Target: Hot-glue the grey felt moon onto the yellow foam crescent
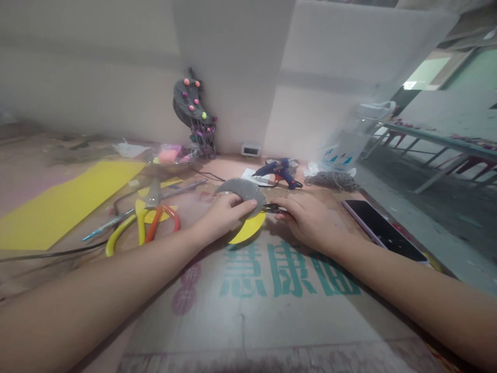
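Observation:
My left hand (229, 211) is closed on a grey crescent (243, 189) that looks wrapped in yarn, with the thumb pressed on its face. Yellow paper (250, 228) shows at the lower inner side of the crescent. In the closed fingers of my right hand (305, 217) are small dark snips (273, 208). Their blades point left and reach the crescent's right end beside the yellow paper. My right fingers partly hide the handles. Both hands are above a printed cardboard sheet (248, 321).
Pliers (153, 194) and scissors with orange and yellow handles lie at left, near yellow paper (77, 202). A glue gun (279, 171), small clock (250, 150), decorated crescent (186, 101) and grey yarn (334, 180) are behind. A phone (382, 228) and bottle (345, 140) stay right.

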{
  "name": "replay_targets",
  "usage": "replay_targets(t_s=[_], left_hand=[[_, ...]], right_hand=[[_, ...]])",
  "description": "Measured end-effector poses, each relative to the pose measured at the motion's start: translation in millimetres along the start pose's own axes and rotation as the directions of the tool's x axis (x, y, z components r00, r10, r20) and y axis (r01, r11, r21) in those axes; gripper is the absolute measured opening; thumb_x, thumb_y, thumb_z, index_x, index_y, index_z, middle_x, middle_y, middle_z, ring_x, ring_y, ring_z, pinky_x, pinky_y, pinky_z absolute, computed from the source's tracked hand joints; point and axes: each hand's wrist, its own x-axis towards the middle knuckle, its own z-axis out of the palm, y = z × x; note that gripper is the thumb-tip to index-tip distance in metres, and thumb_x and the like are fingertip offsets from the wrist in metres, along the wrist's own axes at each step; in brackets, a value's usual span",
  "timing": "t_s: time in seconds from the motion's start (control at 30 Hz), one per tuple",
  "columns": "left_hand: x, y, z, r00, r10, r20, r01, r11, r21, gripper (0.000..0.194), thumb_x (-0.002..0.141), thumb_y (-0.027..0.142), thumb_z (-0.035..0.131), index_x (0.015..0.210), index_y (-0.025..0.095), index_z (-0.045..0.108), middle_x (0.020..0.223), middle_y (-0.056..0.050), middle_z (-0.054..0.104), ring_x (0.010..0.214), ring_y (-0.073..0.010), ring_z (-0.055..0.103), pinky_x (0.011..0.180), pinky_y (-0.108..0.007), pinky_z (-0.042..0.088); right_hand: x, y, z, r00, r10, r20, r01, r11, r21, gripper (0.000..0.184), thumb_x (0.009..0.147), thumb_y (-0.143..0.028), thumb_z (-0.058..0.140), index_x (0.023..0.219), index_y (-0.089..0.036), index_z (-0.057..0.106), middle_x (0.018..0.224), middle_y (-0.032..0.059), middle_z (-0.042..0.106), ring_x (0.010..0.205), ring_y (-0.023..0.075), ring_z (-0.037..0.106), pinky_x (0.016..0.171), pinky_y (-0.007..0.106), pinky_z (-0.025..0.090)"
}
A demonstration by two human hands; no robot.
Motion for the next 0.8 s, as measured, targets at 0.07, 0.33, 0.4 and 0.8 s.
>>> replay_targets(t_s=[0.07, 0.33, 0.4, 0.8], left_hand=[[0, -1, 0.3, 1.000, -0.005, 0.007, 0.005, 1.000, -0.007, 0.034, 0.075, 0.049, 0.061, 0.068, 0.015, 0.066, 0.063, -0.001, 0.064, 0.055, -0.0124, 0.053, 0.050, -0.023, 0.039], [-1, 1, 0.2, 0.999, -0.044, 0.017, 0.044, 0.999, 0.003, 0.034, 0.074, 0.048, 0.062, 0.069, 0.014, 0.065, 0.058, 0.001, 0.058, 0.050, -0.0101, 0.048, 0.044, -0.021, 0.033], [0, 0, 0.2, 0.999, -0.035, 0.024, 0.035, 0.999, -0.005, 0.034, 0.074, 0.047, 0.061, 0.069, 0.014, 0.065, 0.058, 0.001, 0.058, 0.051, -0.0102, 0.048, 0.044, -0.021, 0.033], [2, -3, -0.2, 1.000, 0.006, 0.011, -0.006, 0.999, 0.036, 0.037, 0.078, 0.050, 0.058, 0.069, 0.015, 0.063, 0.064, -0.001, 0.062, 0.057, -0.0121, 0.052, 0.049, -0.022, 0.035]], right_hand=[[-1, 1, 2, 1.000, -0.012, -0.018, 0.012, 1.000, 0.006, 0.022, 0.089, -0.020, 0.054, 0.106, -0.014, 0.065, 0.094, 0.0126, 0.071, 0.082, 0.0239, 0.063, 0.071, 0.035, 0.046], [-3, 2, 6, 0.997, -0.056, -0.054, 0.055, 0.998, -0.024, 0.023, 0.092, -0.023, 0.051, 0.105, -0.013, 0.066, 0.090, 0.0122, 0.070, 0.080, 0.0234, 0.063, 0.069, 0.035, 0.046], [-3, 2, 6, 0.997, -0.056, -0.043, 0.055, 0.998, -0.022, 0.023, 0.092, -0.024, 0.051, 0.105, -0.013, 0.066, 0.090, 0.0119, 0.070, 0.080, 0.0232, 0.063, 0.070, 0.035, 0.047], [-3, 2, -7, 0.997, 0.011, -0.082, -0.006, 0.998, 0.063, 0.030, 0.095, -0.030, 0.044, 0.111, -0.013, 0.062, 0.099, 0.0132, 0.070, 0.086, 0.0234, 0.063, 0.075, 0.035, 0.046]])
